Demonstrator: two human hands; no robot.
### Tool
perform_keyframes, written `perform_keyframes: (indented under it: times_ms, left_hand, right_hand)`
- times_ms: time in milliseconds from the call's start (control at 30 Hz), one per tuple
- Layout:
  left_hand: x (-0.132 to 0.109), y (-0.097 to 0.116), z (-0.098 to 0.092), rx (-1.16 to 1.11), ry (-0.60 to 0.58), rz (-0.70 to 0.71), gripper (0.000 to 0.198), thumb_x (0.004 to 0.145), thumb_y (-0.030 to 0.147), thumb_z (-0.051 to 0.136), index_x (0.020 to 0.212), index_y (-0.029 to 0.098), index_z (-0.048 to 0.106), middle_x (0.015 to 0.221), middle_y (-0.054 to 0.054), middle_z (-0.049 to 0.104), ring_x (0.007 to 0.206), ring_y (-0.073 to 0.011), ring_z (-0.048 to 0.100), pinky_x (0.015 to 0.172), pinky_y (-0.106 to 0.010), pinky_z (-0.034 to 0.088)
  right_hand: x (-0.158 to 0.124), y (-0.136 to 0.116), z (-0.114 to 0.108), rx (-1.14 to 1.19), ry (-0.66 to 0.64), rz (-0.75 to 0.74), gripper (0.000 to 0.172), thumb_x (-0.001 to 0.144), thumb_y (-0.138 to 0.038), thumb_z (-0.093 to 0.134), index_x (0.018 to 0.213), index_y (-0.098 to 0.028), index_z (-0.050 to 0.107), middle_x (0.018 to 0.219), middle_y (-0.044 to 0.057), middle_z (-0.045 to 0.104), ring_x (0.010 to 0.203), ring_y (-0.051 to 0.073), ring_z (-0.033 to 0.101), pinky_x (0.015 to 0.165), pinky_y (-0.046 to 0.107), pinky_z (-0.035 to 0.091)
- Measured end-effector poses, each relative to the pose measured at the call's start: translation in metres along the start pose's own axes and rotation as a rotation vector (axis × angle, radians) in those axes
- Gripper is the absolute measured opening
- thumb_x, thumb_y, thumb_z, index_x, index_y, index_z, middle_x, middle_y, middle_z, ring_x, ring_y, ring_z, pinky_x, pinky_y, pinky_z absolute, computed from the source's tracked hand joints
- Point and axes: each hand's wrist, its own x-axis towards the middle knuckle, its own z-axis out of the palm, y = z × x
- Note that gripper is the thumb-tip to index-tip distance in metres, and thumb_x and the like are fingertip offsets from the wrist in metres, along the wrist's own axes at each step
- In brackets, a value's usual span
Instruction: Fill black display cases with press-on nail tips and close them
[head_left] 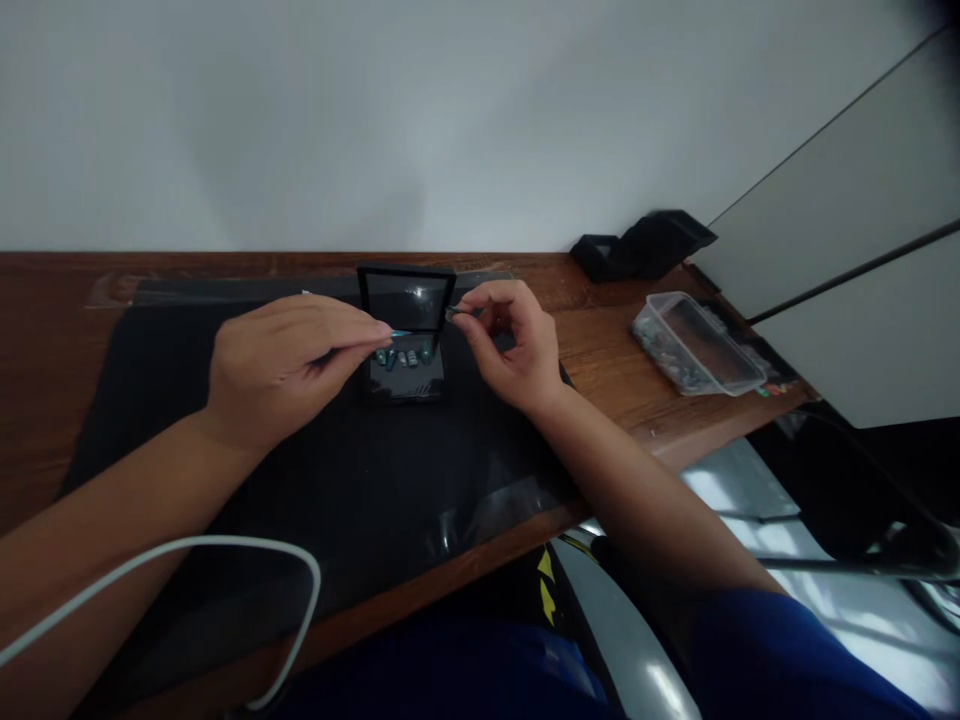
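A small black box (405,392) stands on the black mat with its lid (406,296) raised upright, the lid's clear window framed in black. Inside lies a row of several small green and silvery pieces (411,358), nail-shaped but too small to name surely. To the left, my left hand (281,365) is closed in a pinch on a thin, shiny blue piece (399,332), held over the box in front of the lid. Beside the lid's right edge, my right hand (514,345) pinches a tiny dark green piece (452,313) between thumb and forefinger.
The black mat (360,500) covers much of the wooden table (600,360). A clear plastic tub (694,345) with small pieces stands at the right, near the edge. Behind it sits a black object (645,245). A white cable (247,541) loops across the lower left.
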Motion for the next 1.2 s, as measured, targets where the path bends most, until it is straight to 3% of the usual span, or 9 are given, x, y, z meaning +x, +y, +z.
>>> perform_keyframes:
  times_ms: [267, 500, 700, 833, 1000, 1200]
  left_hand:
    - [-0.001, -0.001, -0.002, -0.025, 0.002, -0.032, 0.022, 0.099, 0.008, 0.085, 0.104, 0.030, 0.085, 0.109, 0.003, 0.093, 0.100, -0.0219, 0.090, 0.093, -0.039, 0.073]
    - [0.000, -0.004, -0.002, -0.041, -0.043, -0.007, 0.015, 0.101, 0.014, 0.084, 0.102, 0.028, 0.085, 0.103, 0.003, 0.093, 0.093, -0.0194, 0.089, 0.089, -0.036, 0.072]
    - [-0.007, -0.001, -0.008, 0.102, -0.123, -0.008, 0.018, 0.101, 0.018, 0.083, 0.104, 0.035, 0.087, 0.104, 0.005, 0.093, 0.092, -0.0277, 0.088, 0.086, -0.047, 0.067]
    - [-0.015, 0.003, -0.017, 0.043, -0.216, -0.081, 0.014, 0.110, 0.026, 0.076, 0.110, 0.037, 0.084, 0.107, 0.006, 0.092, 0.098, -0.0262, 0.088, 0.094, -0.046, 0.066]
    - [-0.028, -0.009, -0.015, -0.076, -0.322, -0.118, 0.023, 0.115, 0.043, 0.066, 0.104, 0.037, 0.084, 0.102, 0.007, 0.091, 0.086, -0.0237, 0.087, 0.095, -0.043, 0.067]
    - [-0.033, -0.013, -0.012, 0.034, -0.346, -0.172, 0.023, 0.112, 0.045, 0.067, 0.118, 0.037, 0.088, 0.108, 0.002, 0.092, 0.097, -0.0318, 0.087, 0.093, -0.050, 0.066]
  right_hand:
    - [0.000, -0.007, 0.001, 0.050, -0.049, 0.038, 0.013, 0.107, -0.018, 0.069, 0.115, -0.028, 0.068, 0.103, -0.002, 0.078, 0.065, 0.011, 0.058, 0.062, 0.029, 0.056]
    - [0.000, -0.004, 0.001, 0.005, -0.134, 0.031, 0.012, 0.111, -0.022, 0.066, 0.115, -0.025, 0.078, 0.103, 0.002, 0.081, 0.070, 0.013, 0.063, 0.067, 0.031, 0.058]
    - [-0.004, 0.003, 0.004, 0.078, -0.198, -0.020, 0.021, 0.113, -0.018, 0.062, 0.114, -0.023, 0.083, 0.104, 0.004, 0.082, 0.080, 0.012, 0.070, 0.065, 0.026, 0.054]
    - [-0.006, 0.009, 0.007, 0.052, -0.236, -0.007, 0.026, 0.114, -0.015, 0.059, 0.114, -0.022, 0.084, 0.106, 0.005, 0.081, 0.082, 0.012, 0.071, 0.067, 0.026, 0.054]
    - [-0.006, 0.010, 0.007, 0.065, -0.236, -0.018, 0.027, 0.114, -0.015, 0.059, 0.116, -0.021, 0.085, 0.108, 0.005, 0.080, 0.082, 0.011, 0.070, 0.067, 0.024, 0.053]
    - [-0.005, 0.008, 0.005, 0.049, -0.254, -0.022, 0.028, 0.113, -0.014, 0.060, 0.114, -0.022, 0.086, 0.107, 0.004, 0.082, 0.081, 0.012, 0.072, 0.068, 0.025, 0.054]
